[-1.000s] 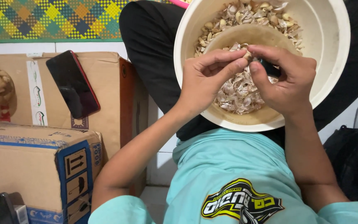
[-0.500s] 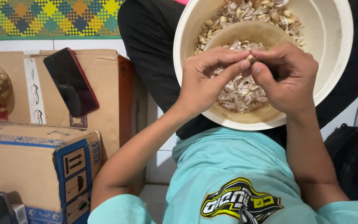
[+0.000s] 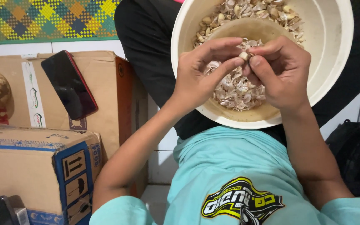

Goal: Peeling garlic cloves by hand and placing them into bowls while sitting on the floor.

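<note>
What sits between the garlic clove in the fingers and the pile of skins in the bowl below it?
Nothing visible. The garlic clove is pinched between the left hand and right hand, directly above the skins in the cream bowl, with only open air beneath.

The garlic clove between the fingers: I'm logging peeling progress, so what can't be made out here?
Head view only:
- Garlic clove: mostly covered by fingertips of left hand and right hand; peeled or not, cannot tell.
- Right palm: turned away; anything held there is hidden.
- Large cream bowl: top cut off by the frame edge.
- Inner bowl: its floor buried under papery skins.
</note>
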